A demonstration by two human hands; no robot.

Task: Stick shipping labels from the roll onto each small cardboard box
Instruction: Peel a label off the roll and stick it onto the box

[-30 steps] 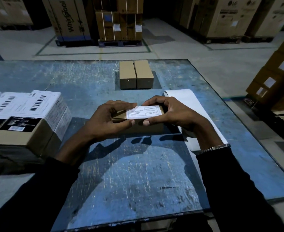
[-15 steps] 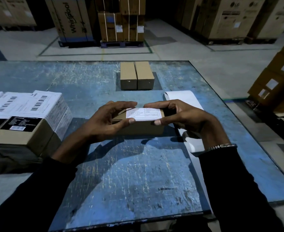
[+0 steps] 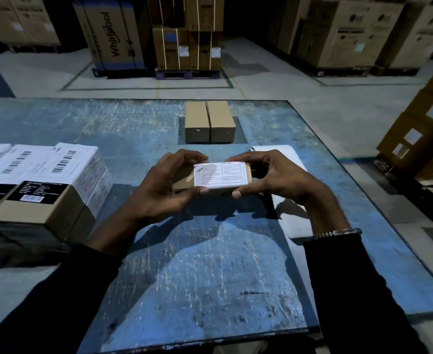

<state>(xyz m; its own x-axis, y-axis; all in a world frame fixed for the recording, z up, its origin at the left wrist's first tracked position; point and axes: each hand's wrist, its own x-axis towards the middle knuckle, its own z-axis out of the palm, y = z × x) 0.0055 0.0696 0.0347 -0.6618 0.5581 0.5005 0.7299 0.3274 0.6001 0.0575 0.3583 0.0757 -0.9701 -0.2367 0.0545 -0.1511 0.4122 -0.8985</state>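
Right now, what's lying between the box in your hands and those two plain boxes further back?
Nothing: the head view shows bare blue table between the held box and the two plain boxes.

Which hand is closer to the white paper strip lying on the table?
The right hand. It hovers right over the paper strip, covering part of it. The left hand is off to the strip's left, holding the other end of the small box.

There is a single view, from a wide-angle camera worn on the person's head. It looks forward and steeply down across the blue worktop (image 3: 210, 290), close to the two hands held near the frame's middle, with both sleeves entering from the bottom corners. Its upper part reaches past the worktop's far edge to the warehouse floor (image 3: 299, 98) and stacked cartons (image 3: 113, 34). Straight edges bow toward the borders.
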